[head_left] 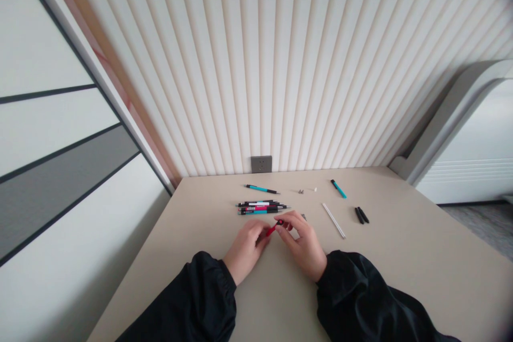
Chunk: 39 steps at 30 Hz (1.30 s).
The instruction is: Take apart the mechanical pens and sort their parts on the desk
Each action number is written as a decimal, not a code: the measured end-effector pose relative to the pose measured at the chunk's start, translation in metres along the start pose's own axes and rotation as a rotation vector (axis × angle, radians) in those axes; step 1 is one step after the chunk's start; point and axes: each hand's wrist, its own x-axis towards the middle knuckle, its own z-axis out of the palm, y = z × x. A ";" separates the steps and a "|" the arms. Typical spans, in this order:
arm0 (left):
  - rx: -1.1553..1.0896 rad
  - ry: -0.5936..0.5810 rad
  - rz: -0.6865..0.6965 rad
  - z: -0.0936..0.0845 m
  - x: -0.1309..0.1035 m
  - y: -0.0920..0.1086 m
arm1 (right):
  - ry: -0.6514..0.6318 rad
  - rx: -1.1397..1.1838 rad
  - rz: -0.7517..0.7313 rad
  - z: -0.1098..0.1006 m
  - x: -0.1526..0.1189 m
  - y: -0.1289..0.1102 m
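Between my two hands is a red pen barrel (271,230) with a black end piece, tilted up to the right. My left hand (247,243) pinches its lower red part. Fingertips of my right hand (301,241) close around the black end, hiding some of it. Just beyond my hands lies a bundle of pens (258,207) in turquoise, red, white and black. A small grey piece (303,217) sits partly hidden behind my right hand.
A turquoise pen (262,189) lies farther back. To the right are small metal tips (301,191), a white bit (315,189), a turquoise barrel (339,188), clear-white thin tubes (333,220) and black grips (362,215). A socket (261,164) is on the wall.
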 end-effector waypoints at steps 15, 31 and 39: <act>0.026 0.019 0.165 -0.009 -0.003 0.008 | -0.008 -0.023 -0.116 -0.007 -0.003 -0.009; 0.267 0.061 0.287 -0.025 -0.002 0.014 | 0.037 -0.134 0.018 -0.015 0.006 -0.010; 0.686 -0.135 0.221 -0.051 -0.004 0.001 | 0.344 -0.577 0.400 -0.131 0.048 0.076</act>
